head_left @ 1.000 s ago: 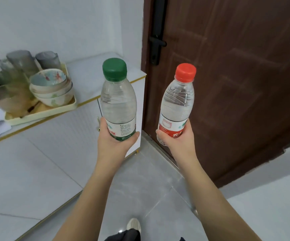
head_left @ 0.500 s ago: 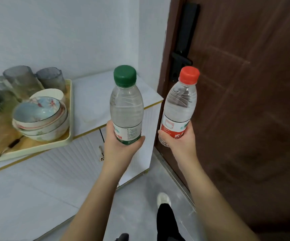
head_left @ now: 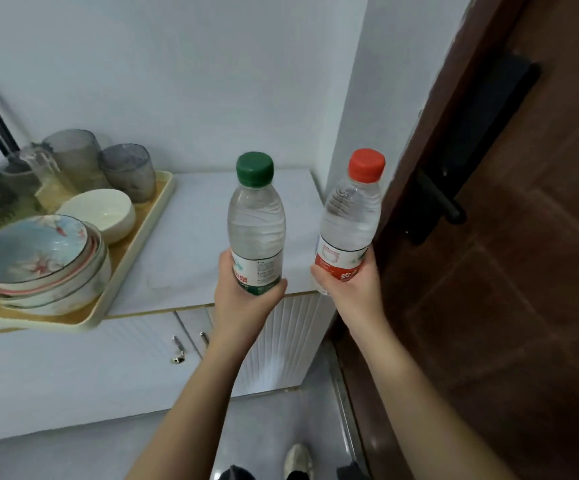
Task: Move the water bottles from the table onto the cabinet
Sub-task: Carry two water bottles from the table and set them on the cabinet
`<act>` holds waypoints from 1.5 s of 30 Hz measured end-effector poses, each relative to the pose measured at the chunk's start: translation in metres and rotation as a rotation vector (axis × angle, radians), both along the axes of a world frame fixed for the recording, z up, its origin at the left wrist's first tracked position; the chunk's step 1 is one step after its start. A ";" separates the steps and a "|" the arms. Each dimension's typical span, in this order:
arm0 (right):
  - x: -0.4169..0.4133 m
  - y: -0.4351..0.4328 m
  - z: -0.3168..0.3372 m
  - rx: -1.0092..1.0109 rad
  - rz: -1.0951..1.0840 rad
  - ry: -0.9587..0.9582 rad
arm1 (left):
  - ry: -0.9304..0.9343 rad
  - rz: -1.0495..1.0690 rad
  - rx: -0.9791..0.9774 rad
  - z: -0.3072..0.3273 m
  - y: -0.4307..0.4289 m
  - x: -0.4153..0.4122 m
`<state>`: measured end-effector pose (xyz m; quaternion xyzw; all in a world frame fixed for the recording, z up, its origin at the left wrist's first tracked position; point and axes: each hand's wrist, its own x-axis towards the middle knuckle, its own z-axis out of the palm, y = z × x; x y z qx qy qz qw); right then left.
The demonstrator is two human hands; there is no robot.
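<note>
left hand (head_left: 246, 299): fingers and thumb curled right round the labelled lower part of the green-capped bottle (head_left: 256, 230), a full wrap with the base sunk in the palm. right hand (head_left: 348, 292): the same kind of wrap round the red label band of the red-capped bottle (head_left: 348, 220).

both bottles are carried in the air and rest on nothing. the green-capped one reads over the front part of the cabinet top (head_left: 194, 237). the red-capped one sits at the cabinet's right end, between it and the brown door (head_left: 523, 271); cannot tell whether it is over the top or just off the corner.

axis: green-capped bottle stands near vertical, cap up. red-capped bottle is cap up too, with its top leaning a little to the right, toward the door. both look filled well up the shoulder.

step, as judged: the carry is about done and the set-down has not begun.

next move calls for: lowering each base flat onto the bare strip of top to the right of the tray (head_left: 135, 258), the red-capped bottle drawn in leftward and straightened first, fingers loosened only once each base sits. the tray, with its stacked bowls (head_left: 38, 258) and glasses (head_left: 125, 171), takes the left side, so keep the green-capped bottle off its rim.
</note>
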<state>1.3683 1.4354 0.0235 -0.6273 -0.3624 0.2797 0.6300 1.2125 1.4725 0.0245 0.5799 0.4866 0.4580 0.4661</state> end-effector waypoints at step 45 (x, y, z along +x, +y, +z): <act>0.056 0.148 -0.037 -0.165 -0.014 -0.330 | 0.368 -0.099 0.079 -0.032 0.165 0.042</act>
